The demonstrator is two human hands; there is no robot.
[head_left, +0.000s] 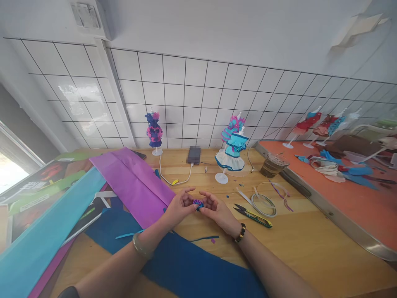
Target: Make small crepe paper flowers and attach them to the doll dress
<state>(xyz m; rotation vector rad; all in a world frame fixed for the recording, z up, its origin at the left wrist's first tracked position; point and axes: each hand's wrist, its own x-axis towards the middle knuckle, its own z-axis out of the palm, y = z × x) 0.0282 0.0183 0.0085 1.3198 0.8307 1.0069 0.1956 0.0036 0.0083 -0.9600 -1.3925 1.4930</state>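
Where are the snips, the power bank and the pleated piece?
snips [256, 218]: head view, middle of its handle.
power bank [194, 155]: head view, top face.
pleated piece [198, 203]: head view, visible blue-purple centre.

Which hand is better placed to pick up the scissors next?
Probably the right hand: the scissors lie just beside it, while the left hand is farther. Both pinch the small pleated piece.
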